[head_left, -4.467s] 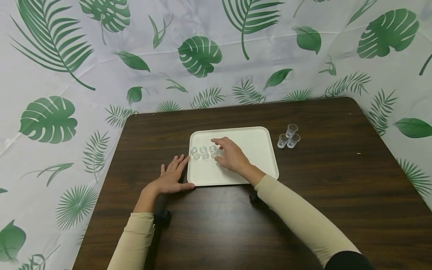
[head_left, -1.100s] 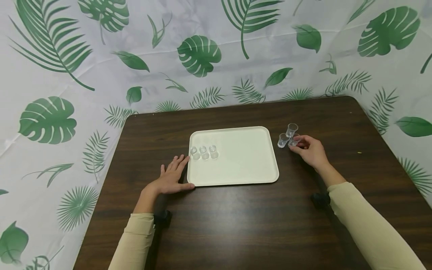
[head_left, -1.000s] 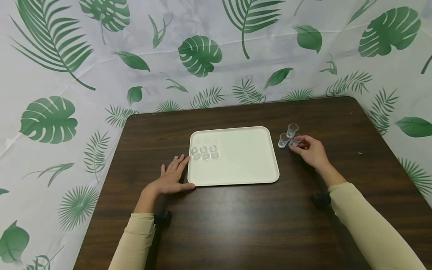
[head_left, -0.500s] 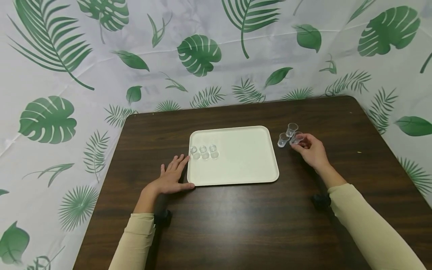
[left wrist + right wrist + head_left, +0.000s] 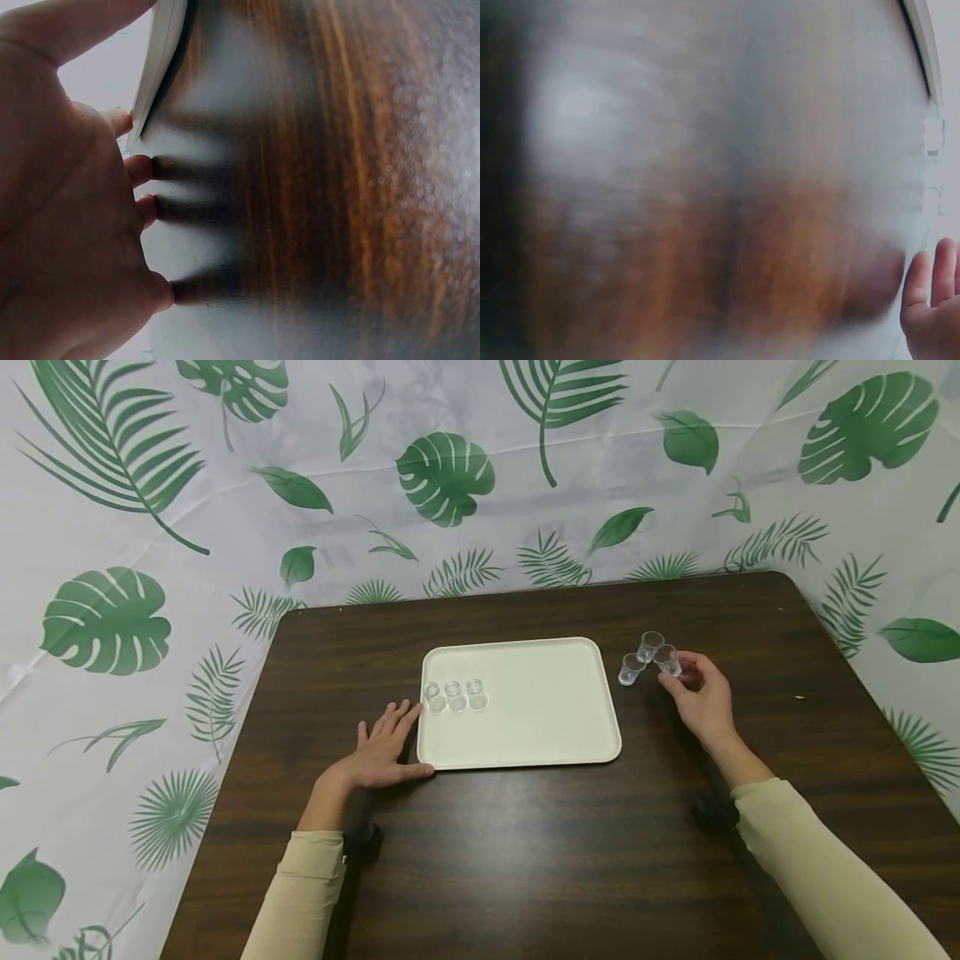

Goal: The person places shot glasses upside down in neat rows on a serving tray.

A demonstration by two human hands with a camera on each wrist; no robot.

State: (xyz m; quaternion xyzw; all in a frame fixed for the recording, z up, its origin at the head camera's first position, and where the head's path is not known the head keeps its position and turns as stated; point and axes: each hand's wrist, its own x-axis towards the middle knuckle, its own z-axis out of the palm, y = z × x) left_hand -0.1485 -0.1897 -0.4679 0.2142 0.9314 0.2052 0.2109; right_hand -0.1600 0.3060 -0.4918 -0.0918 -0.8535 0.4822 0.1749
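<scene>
In the head view my right hand (image 5: 702, 697) pinches a small clear shot glass (image 5: 667, 660) between thumb and fingers, just above the table. Close to it stand two similar glasses, the rear glass (image 5: 651, 645) and the left glass (image 5: 631, 669). My left hand (image 5: 378, 758) lies with fingers spread at the left edge of a cream tray (image 5: 547, 710), its thumb by the near left corner. Three clear glasses (image 5: 454, 697) form a row at the tray's left side. The left wrist view shows the palm beside the tray rim (image 5: 161, 67). Only a few right-hand fingers (image 5: 945, 274) show in the right wrist view.
The dark wood table (image 5: 517, 852) reaches back to a white cloth (image 5: 337, 543) printed with green leaves. A tiny yellowish speck (image 5: 799, 697) lies on the tabletop to the right. Dark wrist straps with cameras sit under both wrists.
My right hand left the tray for the glasses on the right, gripped the nearest one, and has shifted it slightly up and right, away from the other two. My left hand stayed put.
</scene>
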